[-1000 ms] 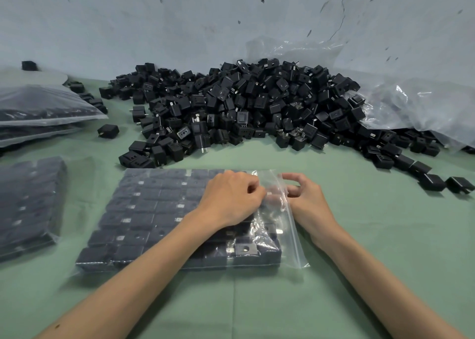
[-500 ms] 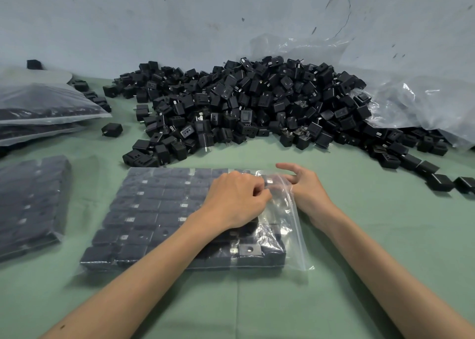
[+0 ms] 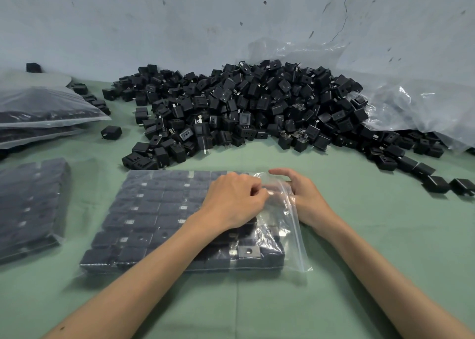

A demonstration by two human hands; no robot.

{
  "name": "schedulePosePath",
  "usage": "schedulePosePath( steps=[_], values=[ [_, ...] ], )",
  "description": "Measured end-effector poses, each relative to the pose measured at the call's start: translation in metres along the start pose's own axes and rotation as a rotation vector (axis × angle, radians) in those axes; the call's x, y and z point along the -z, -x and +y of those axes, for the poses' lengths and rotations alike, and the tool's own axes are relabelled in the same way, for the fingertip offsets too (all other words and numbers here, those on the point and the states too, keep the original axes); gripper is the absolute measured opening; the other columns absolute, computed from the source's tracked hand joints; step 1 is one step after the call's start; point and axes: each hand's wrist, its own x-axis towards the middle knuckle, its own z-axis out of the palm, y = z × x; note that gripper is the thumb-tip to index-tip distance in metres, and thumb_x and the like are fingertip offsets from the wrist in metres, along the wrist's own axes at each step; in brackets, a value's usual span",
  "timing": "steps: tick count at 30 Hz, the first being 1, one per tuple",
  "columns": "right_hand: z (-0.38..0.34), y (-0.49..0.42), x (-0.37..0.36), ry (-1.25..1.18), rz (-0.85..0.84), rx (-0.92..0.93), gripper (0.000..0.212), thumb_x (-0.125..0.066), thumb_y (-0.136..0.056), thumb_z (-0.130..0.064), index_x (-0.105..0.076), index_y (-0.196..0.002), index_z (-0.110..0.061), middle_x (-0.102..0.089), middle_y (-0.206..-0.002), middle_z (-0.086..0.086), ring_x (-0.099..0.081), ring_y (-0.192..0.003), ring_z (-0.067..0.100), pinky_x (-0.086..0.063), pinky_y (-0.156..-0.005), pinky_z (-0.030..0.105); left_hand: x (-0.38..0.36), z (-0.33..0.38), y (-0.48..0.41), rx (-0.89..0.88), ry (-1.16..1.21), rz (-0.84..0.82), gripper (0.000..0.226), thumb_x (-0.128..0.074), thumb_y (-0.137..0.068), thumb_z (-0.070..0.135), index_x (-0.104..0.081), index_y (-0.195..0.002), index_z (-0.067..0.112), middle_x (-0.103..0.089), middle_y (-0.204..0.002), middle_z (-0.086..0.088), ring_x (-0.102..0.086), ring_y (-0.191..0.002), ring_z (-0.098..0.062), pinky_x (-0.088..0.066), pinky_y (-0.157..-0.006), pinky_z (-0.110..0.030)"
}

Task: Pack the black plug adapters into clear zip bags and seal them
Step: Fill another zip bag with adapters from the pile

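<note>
The bag [image 3: 164, 184] lies flat on the tabletop [image 3: 372, 235], packed with rows of adapters [image 3: 144, 225]. Its mouth, on the right, looks unsealed. The left hand [image 3: 231, 199] has its grip pinched on the film at the mouth. The right hand [image 3: 305, 199] curls its grip round the zip edge just beside it. Filling looks finished, so sealing is the step. Next, line up the zip strips and press along them end to end. A loose pile [image 3: 244, 112] lies behind. No brand, label or writing is readable.
</note>
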Motion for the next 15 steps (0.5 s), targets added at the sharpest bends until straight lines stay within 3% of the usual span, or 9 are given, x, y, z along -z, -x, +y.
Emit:
schedulePosePath(
  steps=[3,6,8,10,12,14,15],
  values=[
    [-0.003,0.005,0.002,0.107,-0.049,0.061,0.057,-0.081,-0.074,-0.014,-0.056,-0.126,-0.017,-0.07,-0.088,-0.013,-0.064,-0.085,-0.008,-0.048,-0.076,0.01,0.0,-0.001,-0.001,0.005,0.005,0.005,0.043,-0.051,-0.088,0.032,-0.038,-0.049,0.02,-0.041,-0.046,0.006,-0.041,-0.05,-0.011,-0.033,-0.053,-0.029],
    [-0.005,0.015,0.003,0.171,-0.05,0.092,0.058,-0.078,-0.077,-0.02,-0.055,-0.13,-0.02,-0.065,-0.093,-0.021,-0.062,-0.084,-0.011,-0.051,-0.082,0.016,0.0,0.0,0.0,0.004,0.009,0.004,0.041,-0.05,-0.088,0.031,-0.038,-0.05,0.019,-0.041,-0.047,0.006,-0.042,-0.05,-0.012,-0.041,-0.056,-0.031],
    [-0.003,0.022,0.006,0.139,-0.065,0.063,0.062,-0.079,-0.077,-0.019,-0.053,-0.133,-0.022,-0.065,-0.071,-0.02,-0.058,-0.061,-0.007,-0.048,-0.063,0.013,0.0,0.0,0.0,0.003,0.013,0.004,0.041,-0.051,-0.087,0.031,-0.039,-0.05,0.02,-0.042,-0.047,0.006,-0.042,-0.05,-0.011,-0.044,-0.059,-0.031],
    [-0.002,0.029,0.009,0.104,-0.107,0.036,0.065,-0.078,-0.078,-0.019,-0.049,-0.136,-0.024,-0.062,-0.054,-0.014,-0.051,-0.049,-0.004,-0.04,-0.054,0.008,-0.001,-0.001,0.0,-0.005,0.002,0.004,0.041,-0.051,-0.087,0.03,-0.038,-0.049,0.02,-0.042,-0.046,0.007,-0.041,-0.049,-0.01,-0.039,-0.056,-0.028],
    [-0.003,0.035,0.012,0.062,-0.143,0.02,0.069,-0.077,-0.078,-0.018,-0.046,-0.139,-0.024,-0.066,-0.056,-0.007,-0.056,-0.053,0.0,-0.046,-0.061,0.012,-0.002,-0.001,0.0,-0.015,-0.002,0.008,0.042,-0.051,-0.087,0.03,-0.037,-0.048,0.021,-0.04,-0.044,0.007,-0.039,-0.047,-0.009,-0.035,-0.054,-0.026],
    [-0.005,0.039,0.014,0.03,-0.164,0.023,0.071,-0.075,-0.078,-0.022,-0.042,-0.141,-0.023,-0.071,-0.067,0.007,-0.065,-0.064,0.02,-0.053,-0.083,0.027,-0.001,-0.001,0.0,-0.019,-0.002,0.008,0.042,-0.051,-0.087,0.03,-0.037,-0.048,0.021,-0.04,-0.044,0.008,-0.038,-0.045,-0.009,-0.039,-0.055,-0.026],
    [-0.005,0.041,0.014,0.029,-0.172,0.026,0.072,-0.074,-0.078,-0.028,-0.041,-0.142,-0.024,-0.071,-0.073,0.014,-0.065,-0.072,0.033,-0.049,-0.091,0.033,-0.001,-0.001,0.001,-0.018,0.0,0.006,0.042,-0.051,-0.087,0.03,-0.037,-0.048,0.021,-0.039,-0.043,0.007,-0.038,-0.045,-0.009,-0.043,-0.058,-0.028]
  ],
)
